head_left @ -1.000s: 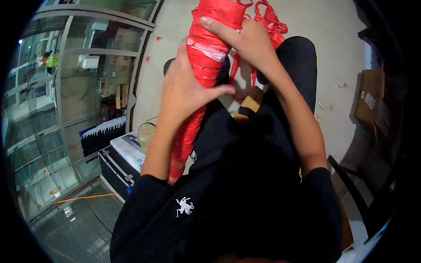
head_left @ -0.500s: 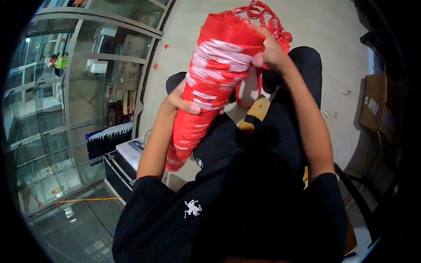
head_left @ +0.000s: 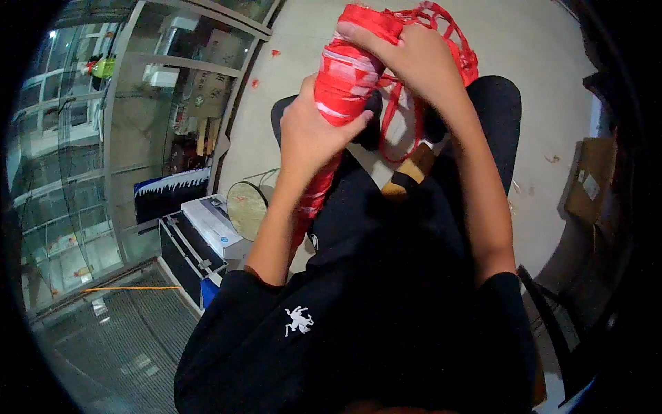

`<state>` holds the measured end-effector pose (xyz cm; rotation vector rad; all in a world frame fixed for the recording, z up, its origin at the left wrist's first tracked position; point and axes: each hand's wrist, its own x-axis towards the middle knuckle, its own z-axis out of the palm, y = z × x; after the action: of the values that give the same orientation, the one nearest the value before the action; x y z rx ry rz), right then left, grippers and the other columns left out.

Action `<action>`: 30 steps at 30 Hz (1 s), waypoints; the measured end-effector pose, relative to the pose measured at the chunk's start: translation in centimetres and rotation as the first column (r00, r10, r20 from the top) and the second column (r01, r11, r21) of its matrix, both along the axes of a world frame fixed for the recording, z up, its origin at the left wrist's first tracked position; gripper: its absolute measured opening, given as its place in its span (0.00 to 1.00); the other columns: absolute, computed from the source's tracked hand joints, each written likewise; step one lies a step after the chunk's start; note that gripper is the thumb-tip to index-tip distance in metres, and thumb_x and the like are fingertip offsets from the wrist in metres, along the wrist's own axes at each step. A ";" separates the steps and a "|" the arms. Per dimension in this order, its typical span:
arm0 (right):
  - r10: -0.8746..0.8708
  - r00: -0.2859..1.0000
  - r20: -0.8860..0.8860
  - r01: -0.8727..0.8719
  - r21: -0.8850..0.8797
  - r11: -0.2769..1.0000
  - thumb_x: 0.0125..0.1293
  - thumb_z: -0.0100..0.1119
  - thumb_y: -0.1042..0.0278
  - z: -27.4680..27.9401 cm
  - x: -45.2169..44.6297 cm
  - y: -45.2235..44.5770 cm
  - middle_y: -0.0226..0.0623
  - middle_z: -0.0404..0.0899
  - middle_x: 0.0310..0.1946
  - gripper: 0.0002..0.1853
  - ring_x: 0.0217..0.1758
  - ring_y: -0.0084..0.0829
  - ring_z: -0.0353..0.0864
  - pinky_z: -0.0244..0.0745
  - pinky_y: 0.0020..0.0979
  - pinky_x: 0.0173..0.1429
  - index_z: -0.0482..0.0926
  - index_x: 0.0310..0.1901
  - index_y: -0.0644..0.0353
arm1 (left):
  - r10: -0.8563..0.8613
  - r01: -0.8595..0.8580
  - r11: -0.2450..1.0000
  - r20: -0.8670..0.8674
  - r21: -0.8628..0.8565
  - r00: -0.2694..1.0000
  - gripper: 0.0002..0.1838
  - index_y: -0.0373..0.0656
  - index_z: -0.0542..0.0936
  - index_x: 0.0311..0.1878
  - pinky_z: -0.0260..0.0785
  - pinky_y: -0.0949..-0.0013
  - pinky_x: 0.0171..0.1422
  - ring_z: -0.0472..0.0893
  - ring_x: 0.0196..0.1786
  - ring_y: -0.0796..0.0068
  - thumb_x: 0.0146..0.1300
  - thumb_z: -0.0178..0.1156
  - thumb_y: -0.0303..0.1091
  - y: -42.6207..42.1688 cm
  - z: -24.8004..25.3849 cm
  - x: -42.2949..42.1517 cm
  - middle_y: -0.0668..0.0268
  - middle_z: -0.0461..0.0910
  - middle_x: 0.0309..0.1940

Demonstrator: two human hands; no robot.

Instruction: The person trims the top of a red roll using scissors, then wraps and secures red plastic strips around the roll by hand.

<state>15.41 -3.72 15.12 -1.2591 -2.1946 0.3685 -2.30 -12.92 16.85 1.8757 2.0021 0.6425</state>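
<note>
A long bundle wrapped in red and white strip (head_left: 350, 72) slants up from my lap, its wide end farthest from me. My left hand (head_left: 310, 131) is closed around its middle, the thumb lying across the front. Over the top end lies my right hand (head_left: 424, 58), its fingers closed across the red wrapping; the far side of its grip is hidden. From beside the right hand a loose red strip (head_left: 391, 131) hangs in a loop, and more of it lies bunched (head_left: 463, 52) behind. My left forearm covers part of the bundle's narrow lower end.
A yellowish block with a black band (head_left: 410, 172) lies between my legs. On the left stand a round-topped stool (head_left: 247, 210), a black case (head_left: 183, 252) with a white box (head_left: 210, 221) on it, and glass panels (head_left: 138, 138). A cardboard box (head_left: 589, 179) sits at right.
The bundle's wide end has tipped farther away. My left hand has turned and moved up the bundle, and my right hand has come from its side across its top. The view has shifted slightly.
</note>
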 end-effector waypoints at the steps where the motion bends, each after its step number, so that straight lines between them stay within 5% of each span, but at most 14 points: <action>1: 0.034 0.975 -0.218 -0.053 -0.082 0.995 0.64 0.56 0.33 -0.4 0.1 0.1 0.42 0.79 0.20 0.31 0.23 0.38 0.80 0.73 0.34 0.30 0.86 0.40 0.59 | -0.031 0.036 0.998 0.098 -0.051 0.995 0.37 0.39 0.77 0.54 0.76 0.60 0.53 0.86 0.46 0.60 0.42 0.79 0.47 0.5 0.6 -1.1 0.53 0.86 0.39; 4: 0.105 0.637 -0.764 -0.460 -0.268 0.847 0.65 0.65 0.47 -1.9 0.7 1.1 0.27 0.77 0.24 0.21 0.25 0.17 0.73 0.67 0.25 0.29 0.85 0.47 0.59 | 0.000 0.217 0.947 0.674 -0.238 0.738 0.31 0.37 0.79 0.51 0.75 0.67 0.53 0.83 0.42 0.72 0.44 0.80 0.40 1.4 1.4 -4.5 0.63 0.85 0.42; 11: 0.168 0.414 -0.895 -0.519 -0.080 0.851 0.56 0.75 0.61 -5.1 1.7 2.2 0.24 0.81 0.35 0.26 0.36 0.16 0.77 0.72 0.22 0.39 0.80 0.55 0.61 | -0.153 0.405 0.887 0.687 -0.221 0.710 0.34 0.36 0.79 0.53 0.71 0.69 0.58 0.81 0.46 0.74 0.40 0.80 0.36 1.0 3.3 -4.2 0.64 0.84 0.45; 14: 0.191 0.418 -0.888 -0.537 -0.073 0.840 0.55 0.75 0.60 -5.4 2.8 3.0 0.31 0.83 0.46 0.34 0.47 0.22 0.81 0.77 0.24 0.52 0.75 0.62 0.64 | -0.033 0.546 0.792 0.874 -0.272 0.484 0.40 0.33 0.74 0.59 0.73 0.65 0.58 0.83 0.48 0.65 0.40 0.79 0.36 2.1 1.9 -4.7 0.57 0.82 0.49; 15: 0.181 0.310 -0.933 -0.560 -0.025 0.828 0.56 0.74 0.58 -4.7 2.4 2.7 0.33 0.83 0.49 0.34 0.49 0.23 0.81 0.77 0.25 0.54 0.74 0.62 0.64 | 0.188 0.734 0.612 0.956 -0.294 0.226 0.45 0.31 0.70 0.62 0.74 0.62 0.59 0.83 0.49 0.59 0.39 0.78 0.36 2.7 1.5 -4.2 0.52 0.81 0.50; 17: 0.123 0.125 -0.984 -0.620 0.019 0.784 0.60 0.71 0.54 -3.0 1.3 2.3 0.37 0.82 0.53 0.34 0.52 0.26 0.81 0.78 0.27 0.56 0.73 0.64 0.62 | 0.596 0.945 0.321 0.788 -0.061 -0.152 0.57 0.26 0.58 0.69 0.77 0.53 0.59 0.83 0.50 0.44 0.40 0.79 0.45 3.6 -1.9 -3.3 0.38 0.77 0.52; 18: 0.070 0.053 -0.996 -0.656 0.018 0.755 0.62 0.69 0.51 -2.0 0.6 2.2 0.38 0.81 0.54 0.34 0.54 0.26 0.81 0.78 0.28 0.57 0.72 0.65 0.61 | 0.601 0.944 0.324 0.784 -0.063 -0.154 0.57 0.26 0.58 0.69 0.77 0.53 0.59 0.83 0.50 0.44 0.40 0.79 0.45 3.5 -3.0 -0.8 0.38 0.77 0.52; 20: 0.071 -0.017 -0.997 -0.733 0.060 0.677 0.63 0.66 0.63 -0.8 0.5 3.8 0.37 0.79 0.54 0.25 0.57 0.34 0.78 0.75 0.36 0.60 0.74 0.58 0.65 | 0.595 0.836 0.195 0.616 0.513 -0.517 0.61 0.25 0.56 0.70 0.77 0.55 0.58 0.83 0.50 0.45 0.41 0.78 0.54 4.3 -5.1 3.3 0.35 0.75 0.53; 22: 0.043 -0.018 -0.999 -0.785 0.041 0.618 0.61 0.68 0.52 2.0 1.9 2.0 0.37 0.78 0.52 0.31 0.53 0.29 0.77 0.74 0.32 0.57 0.74 0.56 0.69 | 0.591 0.623 0.049 0.480 0.781 -0.648 0.65 0.25 0.53 0.71 0.77 0.56 0.57 0.83 0.50 0.45 0.43 0.76 0.61 5.7 -5.9 4.9 0.31 0.73 0.55; 26: -0.126 0.262 -0.957 -0.595 -0.263 0.760 0.59 0.69 0.47 5.6 3.0 0.8 0.36 0.81 0.42 0.30 0.43 0.26 0.79 0.74 0.29 0.50 0.77 0.50 0.68 | 0.413 0.875 0.441 0.821 0.200 -0.395 0.61 0.27 0.57 0.71 0.74 0.58 0.61 0.83 0.53 0.50 0.41 0.79 0.53 3.9 -1.3 0.5 0.34 0.72 0.59; 27: -0.076 0.376 -0.923 -0.588 -0.301 0.751 0.58 0.69 0.44 6.4 4.1 1.0 0.38 0.82 0.39 0.31 0.41 0.26 0.80 0.75 0.29 0.48 0.78 0.47 0.68 | 0.028 0.670 0.742 1.000 -0.022 0.002 0.60 0.29 0.59 0.71 0.73 0.59 0.62 0.83 0.54 0.52 0.40 0.80 0.52 3.5 -0.3 -0.3 0.38 0.73 0.60; 28: -0.197 0.571 -0.797 -0.311 -0.432 0.847 0.56 0.69 0.39 6.7 3.2 0.4 0.41 0.83 0.37 0.33 0.40 0.27 0.82 0.76 0.30 0.46 0.79 0.43 0.69 | -0.162 0.304 0.953 0.836 -0.006 0.524 0.58 0.30 0.62 0.70 0.72 0.60 0.63 0.83 0.55 0.55 0.39 0.80 0.50 2.9 1.0 -0.9 0.43 0.74 0.60; 29: -0.370 0.699 -0.612 -0.017 -0.531 0.847 0.55 0.69 0.35 7.0 2.4 -0.2 0.44 0.84 0.34 0.36 0.38 0.28 0.84 0.77 0.31 0.44 0.80 0.40 0.70 | -0.296 0.393 0.919 0.620 -0.021 0.726 0.54 0.36 0.64 0.69 0.71 0.60 0.64 0.82 0.55 0.59 0.41 0.81 0.48 1.8 3.3 -1.0 0.52 0.79 0.57; 30: -0.374 0.698 -0.611 -0.017 -0.536 0.844 0.55 0.69 0.35 7.1 2.1 -0.2 0.44 0.84 0.34 0.36 0.38 0.28 0.84 0.77 0.31 0.44 0.80 0.40 0.70 | -0.361 0.364 0.930 0.337 0.057 0.870 0.50 0.38 0.67 0.67 0.72 0.61 0.62 0.83 0.54 0.61 0.41 0.81 0.46 0.7 4.1 0.7 0.54 0.82 0.51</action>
<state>17.51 -3.94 22.20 -1.2907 -1.3194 1.1941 -1.63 -12.23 20.90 1.9088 1.3855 0.7831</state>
